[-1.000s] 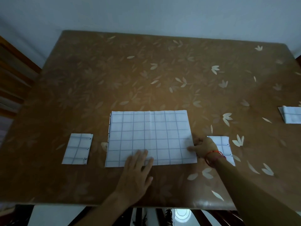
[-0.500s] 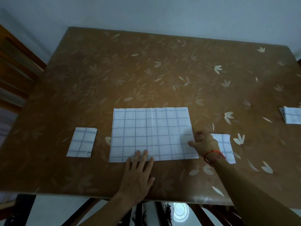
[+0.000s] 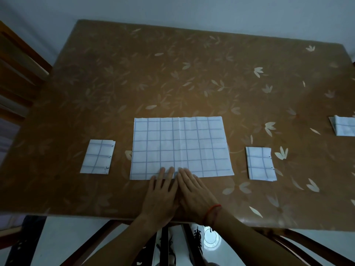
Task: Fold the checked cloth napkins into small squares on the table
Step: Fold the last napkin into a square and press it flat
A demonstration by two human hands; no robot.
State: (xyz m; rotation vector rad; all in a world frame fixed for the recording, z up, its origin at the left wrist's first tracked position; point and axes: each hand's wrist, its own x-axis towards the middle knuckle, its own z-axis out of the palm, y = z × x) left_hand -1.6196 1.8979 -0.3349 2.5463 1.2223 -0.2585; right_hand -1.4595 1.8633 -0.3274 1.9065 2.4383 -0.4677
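A white napkin with blue checks (image 3: 180,146) lies flat as a wide rectangle in the middle of the brown leaf-patterned table (image 3: 192,73). My left hand (image 3: 162,196) and my right hand (image 3: 194,194) lie side by side with straight fingers, fingertips pressing the napkin's near edge at its middle. A small folded napkin (image 3: 98,156) sits to the left, another small folded napkin (image 3: 261,163) to the right. A third folded napkin (image 3: 343,126) lies at the right edge of the view, partly cut off.
The table's near edge runs just under my wrists. Dark wooden chair parts (image 3: 17,60) stand at the left, and chair legs (image 3: 92,244) show below the table over a pale floor. A pale wall lies behind the table.
My right hand left the napkin's right edge and came in beside my left hand at the near edge. The small folded napkin on the right, earlier partly covered, now shows fully.
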